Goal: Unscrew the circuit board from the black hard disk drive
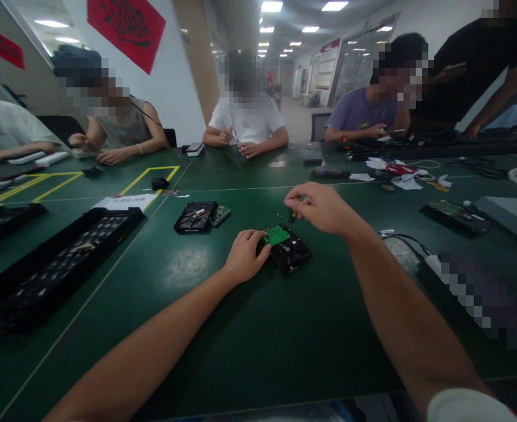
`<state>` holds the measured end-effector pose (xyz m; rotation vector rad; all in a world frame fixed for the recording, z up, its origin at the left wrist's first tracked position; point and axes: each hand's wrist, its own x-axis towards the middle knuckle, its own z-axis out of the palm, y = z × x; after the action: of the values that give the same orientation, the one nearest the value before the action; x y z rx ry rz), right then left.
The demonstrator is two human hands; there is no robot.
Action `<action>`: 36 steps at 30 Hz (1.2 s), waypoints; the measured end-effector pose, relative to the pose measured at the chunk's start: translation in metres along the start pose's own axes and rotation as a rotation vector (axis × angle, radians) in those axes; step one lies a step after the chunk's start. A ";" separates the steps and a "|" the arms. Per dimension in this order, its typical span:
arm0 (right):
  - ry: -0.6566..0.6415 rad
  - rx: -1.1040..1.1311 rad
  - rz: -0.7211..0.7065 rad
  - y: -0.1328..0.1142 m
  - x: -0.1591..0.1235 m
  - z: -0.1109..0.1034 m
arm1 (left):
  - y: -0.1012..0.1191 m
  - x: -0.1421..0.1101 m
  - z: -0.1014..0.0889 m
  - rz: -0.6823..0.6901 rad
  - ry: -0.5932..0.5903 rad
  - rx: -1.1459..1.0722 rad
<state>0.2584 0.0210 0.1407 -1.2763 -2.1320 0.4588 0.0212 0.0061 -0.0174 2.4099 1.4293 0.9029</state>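
Nearest on the green surface [223, 334]: left hand [246, 256], thumb and fingers parted, laid on the left edge of a black drive [291, 253]. Drive lies flat, green board [277, 235] upward. Light hold on one side only, so a sideways push could swivel it.

Right hand [322, 208] raised over the far side, fingertips pinched on a small yellow-and-black tool [292, 214]. Too dark there to say whether its lower end meets the drive. If it slipped, it could scratch the board or jab the left hand's fingers.

Just beyond the drive, tiny loose bits [279, 215], no dish under them; a sleeve or knock could scatter them.

Farther off, a white-shirted person [247, 126], seated; a bump there might shake the surface.
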 end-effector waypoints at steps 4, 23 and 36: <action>0.031 0.024 0.030 0.003 0.000 -0.001 | 0.000 0.000 0.000 -0.007 0.001 0.009; 0.094 -0.057 0.102 -0.002 -0.002 -0.003 | 0.002 0.000 -0.002 -0.001 -0.004 -0.005; 0.063 -0.047 -0.005 -0.002 0.000 0.000 | 0.002 0.000 -0.001 -0.004 -0.008 -0.007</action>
<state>0.2573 0.0197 0.1418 -1.2942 -2.1039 0.3642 0.0217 0.0048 -0.0155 2.4019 1.4249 0.8948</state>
